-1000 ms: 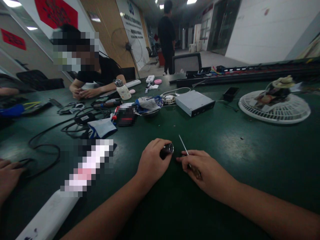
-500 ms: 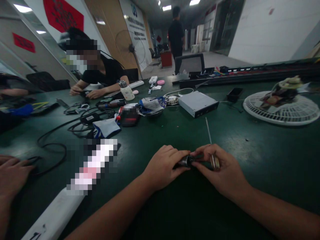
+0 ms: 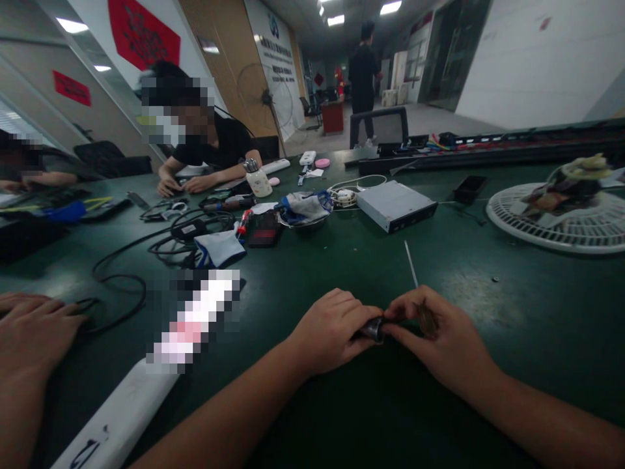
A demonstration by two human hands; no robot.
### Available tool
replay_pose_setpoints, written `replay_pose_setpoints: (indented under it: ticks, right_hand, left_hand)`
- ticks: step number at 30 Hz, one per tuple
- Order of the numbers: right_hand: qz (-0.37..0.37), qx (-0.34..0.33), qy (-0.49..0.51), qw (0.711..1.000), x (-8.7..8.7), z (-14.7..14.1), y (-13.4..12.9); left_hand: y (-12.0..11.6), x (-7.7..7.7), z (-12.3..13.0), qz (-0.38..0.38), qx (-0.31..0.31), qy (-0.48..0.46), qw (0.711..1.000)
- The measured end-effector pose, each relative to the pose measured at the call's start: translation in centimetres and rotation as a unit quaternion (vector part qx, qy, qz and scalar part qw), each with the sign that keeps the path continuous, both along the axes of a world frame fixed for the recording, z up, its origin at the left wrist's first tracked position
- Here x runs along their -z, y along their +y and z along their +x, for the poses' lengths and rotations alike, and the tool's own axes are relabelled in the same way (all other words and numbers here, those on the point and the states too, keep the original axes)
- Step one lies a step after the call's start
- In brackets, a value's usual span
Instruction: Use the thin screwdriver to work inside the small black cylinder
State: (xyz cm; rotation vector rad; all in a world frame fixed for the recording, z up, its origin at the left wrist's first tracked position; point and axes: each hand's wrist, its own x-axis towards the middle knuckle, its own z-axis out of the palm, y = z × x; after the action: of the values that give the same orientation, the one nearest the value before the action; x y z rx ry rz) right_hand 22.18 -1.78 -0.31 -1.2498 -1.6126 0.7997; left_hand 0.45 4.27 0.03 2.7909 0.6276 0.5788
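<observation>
- Left hand [image 3: 332, 332] closed around a small dark metal cylinder [image 3: 375, 329], a narrow hold with fingers wrapped over it
- Right hand [image 3: 439, 326] curled tight, fingertips against the far end of the same cylinder, palm clasping a slim screwdriver [image 3: 411, 264], shaft angled up and away across the table
- Cylinder between both hands, just above the dark green table [image 3: 537, 339], mostly hidden by fingers
- Beyond the hands: grey metal drive box [image 3: 396, 206], steel bowl [image 3: 305, 212] holding cloth gloves, round white fan guard [image 3: 547, 225] under a heap of odds and ends
- Further left: coiled black cables [image 3: 190, 238], blue-and-white glove [image 3: 219, 249]
- Between the hands and a neighbour's hand [image 3: 34, 319] at far left: long white tube [image 3: 122, 407], its printed part pixelated and unreadable
- Across the table: seated person [image 3: 209, 150], hands together on the surface
- Far back: standing person [image 3: 364, 71], pedestal fan [image 3: 266, 98]
- Red diamond banner [image 3: 144, 34] and white wall sign [image 3: 273, 71]: writing too small to read
</observation>
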Motion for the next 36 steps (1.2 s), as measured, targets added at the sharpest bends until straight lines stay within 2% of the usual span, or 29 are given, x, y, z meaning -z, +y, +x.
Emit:
replay_pose_setpoints:
  ticks: [4, 9, 13, 18, 22, 24, 27, 32, 36]
  right_hand:
    - [-0.055, -0.004, -0.022, 0.998, 0.1, 0.0, 0.2]
    - [-0.064, -0.027, -0.044, 0.997, -0.4, -0.1, 0.2]
    - [-0.031, -0.027, -0.04, 0.998, -0.6, 0.0, 0.2]
    - [0.042, -0.019, 0.053, 0.998, -0.1, 0.4, -0.2]
    - [0.144, -0.074, 0.081, 0.984, -0.2, 0.8, -0.8]
    - [0.167, -0.11, 0.076, 0.977, -0.5, 0.9, -0.9]
    - [0.145, -0.142, 0.039, 0.978, -0.7, 0.7, -0.8]
    - [0.111, -0.125, -0.024, 0.986, -0.9, 0.2, -0.5]
    - [0.098, -0.148, -0.018, 0.984, -1.1, 0.2, -0.5]
  left_hand:
    - [-0.1, -0.3, 0.1, 0.029, 0.018, -0.003, 0.999]
    - [-0.3, -0.5, 0.1, 0.051, 0.029, -0.017, 0.998]
    - [-0.3, -0.2, 0.2, 0.017, -0.027, -0.038, 0.999]
    - [-0.2, 0.0, 0.1, -0.009, -0.135, -0.069, 0.988]
    - [-0.1, 0.1, 0.0, -0.014, -0.211, -0.09, 0.973]
    - [0.0, 0.2, -0.1, -0.022, -0.234, -0.103, 0.967]
    - [0.0, 0.1, -0.1, -0.032, -0.218, -0.112, 0.969]
    - [0.0, 0.0, 0.0, -0.013, -0.19, -0.114, 0.975]
    - [0.0, 0.0, 0.0, 0.0, -0.183, -0.108, 0.977]
